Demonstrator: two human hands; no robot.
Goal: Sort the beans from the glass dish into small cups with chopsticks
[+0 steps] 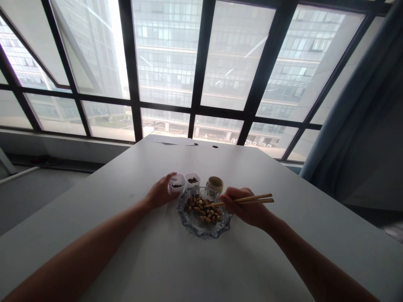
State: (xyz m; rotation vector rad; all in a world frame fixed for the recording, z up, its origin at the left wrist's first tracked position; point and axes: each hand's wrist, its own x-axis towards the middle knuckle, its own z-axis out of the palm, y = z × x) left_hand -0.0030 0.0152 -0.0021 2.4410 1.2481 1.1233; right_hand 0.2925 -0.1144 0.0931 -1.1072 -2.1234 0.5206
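My right hand is closed round a pair of wooden chopsticks. Their tips reach into a scalloped glass bowl, among brown nuts that look like pistachios. Whether a nut is pinched between the tips is too small to tell. On the left, my left hand wraps round the side of a small white cup with dark bits at its bottom. Beside that cup stands a second white cup, also holding dark pieces. A tan round cup sits just behind the bowl.
All of this stands on a white table. Sheets of paper lie at its far edge, near two dark round spots. Tall windows rise beyond, with a blue curtain on the right.
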